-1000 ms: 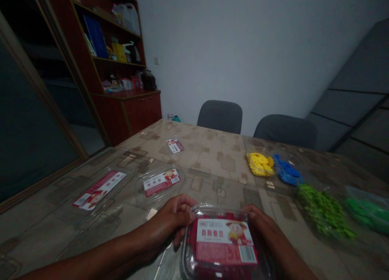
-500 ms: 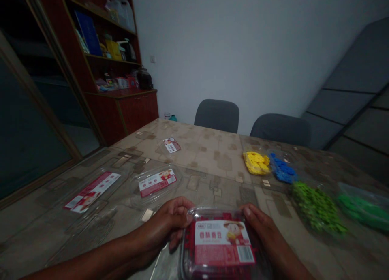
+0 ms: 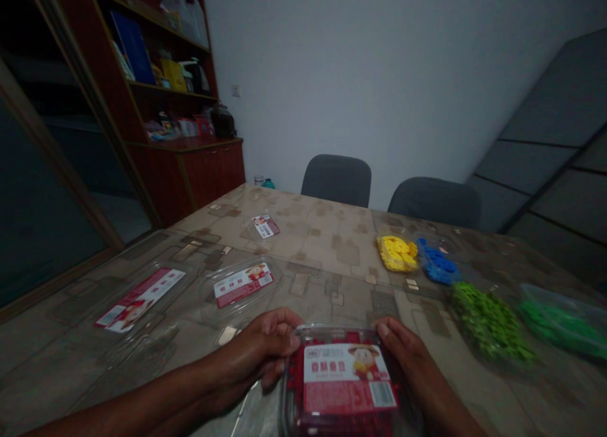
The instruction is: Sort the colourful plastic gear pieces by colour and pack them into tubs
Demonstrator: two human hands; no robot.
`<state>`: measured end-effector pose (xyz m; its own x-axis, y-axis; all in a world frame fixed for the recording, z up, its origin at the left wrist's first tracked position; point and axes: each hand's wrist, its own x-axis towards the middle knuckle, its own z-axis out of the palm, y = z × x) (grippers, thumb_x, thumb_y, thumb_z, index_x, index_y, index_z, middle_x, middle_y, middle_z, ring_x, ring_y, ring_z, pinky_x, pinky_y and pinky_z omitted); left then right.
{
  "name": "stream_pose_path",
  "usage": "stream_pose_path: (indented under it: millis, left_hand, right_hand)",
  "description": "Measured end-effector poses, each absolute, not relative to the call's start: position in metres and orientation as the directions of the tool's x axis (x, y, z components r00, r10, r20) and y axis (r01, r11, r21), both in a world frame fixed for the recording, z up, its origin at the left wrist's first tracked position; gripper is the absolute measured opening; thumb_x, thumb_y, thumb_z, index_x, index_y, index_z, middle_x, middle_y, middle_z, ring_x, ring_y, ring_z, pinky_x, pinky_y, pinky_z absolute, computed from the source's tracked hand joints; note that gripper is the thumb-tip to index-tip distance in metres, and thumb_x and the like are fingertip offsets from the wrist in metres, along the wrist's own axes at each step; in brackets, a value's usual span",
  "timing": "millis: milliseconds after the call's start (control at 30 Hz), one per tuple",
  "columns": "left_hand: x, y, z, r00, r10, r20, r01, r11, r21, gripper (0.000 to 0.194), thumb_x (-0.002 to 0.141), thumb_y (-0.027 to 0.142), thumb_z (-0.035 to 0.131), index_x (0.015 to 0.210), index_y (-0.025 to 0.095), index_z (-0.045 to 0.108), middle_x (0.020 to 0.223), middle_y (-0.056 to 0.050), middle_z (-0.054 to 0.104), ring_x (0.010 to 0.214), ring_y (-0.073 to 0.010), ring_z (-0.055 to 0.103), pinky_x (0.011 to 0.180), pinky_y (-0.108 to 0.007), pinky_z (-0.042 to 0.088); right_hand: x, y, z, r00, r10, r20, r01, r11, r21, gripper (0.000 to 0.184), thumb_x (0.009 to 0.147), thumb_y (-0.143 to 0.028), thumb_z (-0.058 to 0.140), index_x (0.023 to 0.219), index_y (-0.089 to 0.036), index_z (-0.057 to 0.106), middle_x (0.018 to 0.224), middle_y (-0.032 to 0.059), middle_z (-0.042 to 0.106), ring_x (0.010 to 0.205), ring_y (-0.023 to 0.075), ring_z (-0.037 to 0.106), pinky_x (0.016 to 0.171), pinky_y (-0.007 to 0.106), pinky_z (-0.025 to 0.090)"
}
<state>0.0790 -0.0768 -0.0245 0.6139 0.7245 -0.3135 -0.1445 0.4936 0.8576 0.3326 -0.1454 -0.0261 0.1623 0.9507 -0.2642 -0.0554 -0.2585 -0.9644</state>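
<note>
A clear plastic box (image 3: 348, 386) with red pieces inside lies in front of me at the bottom edge of the view. Its lid is on and carries a red and white label with a cartoon figure in a hat. My left hand (image 3: 272, 345) grips the far left corner, thumb against the lid edge and fingers curled below it. At the far right corner my right hand (image 3: 403, 348) holds the rim with its thumb on top; its other fingers are mostly hidden. The near side of the box is cut off by the frame.
Three labelled clear lids lie to the left: a near-left lid (image 3: 142, 298), a middle lid (image 3: 244, 285) and a far lid (image 3: 265, 226). On the right stand tubs of yellow pieces (image 3: 397, 253), blue pieces (image 3: 437, 262), light green pieces (image 3: 490, 323) and green pieces (image 3: 562, 323).
The camera view has shifted very slightly. Both hands keep the same hold on the box, which stays where it was.
</note>
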Motion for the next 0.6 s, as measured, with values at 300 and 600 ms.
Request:
stream_pose_path:
  millis: [300,600]
  left_hand:
    - [0.068,-0.067,-0.029,0.627,0.762,-0.166,0.044,0.178,0.983,0.039,0.086,0.048,0.07,0.106,0.017,0.058,0.073,0.002,0.06,0.053,-0.0095,0.052,0.045,-0.018,0.043]
    - [0.067,-0.098,-0.004,0.841,0.48,0.251,0.356,-0.839,0.411,0.073,0.095,0.055,0.057,0.155,0.025,0.027,0.161,-0.013,0.031,0.145,-0.0363,0.032,0.116,-0.058,0.031]
  right_hand:
    - [0.335,-0.143,-0.028,0.214,0.959,-0.185,0.143,-0.218,-0.965,0.045,0.084,-0.066,0.057,0.079,-0.021,0.058,0.067,-0.0035,0.056,0.062,0.0162,0.054,0.055,0.025,0.043]
    - [0.325,-0.141,-0.024,0.201,0.965,-0.169,0.111,-0.194,-0.975,0.04,0.081,-0.061,0.061,0.076,-0.021,0.057,0.062,-0.0045,0.054,0.056,0.0143,0.051,0.049,0.024,0.04]
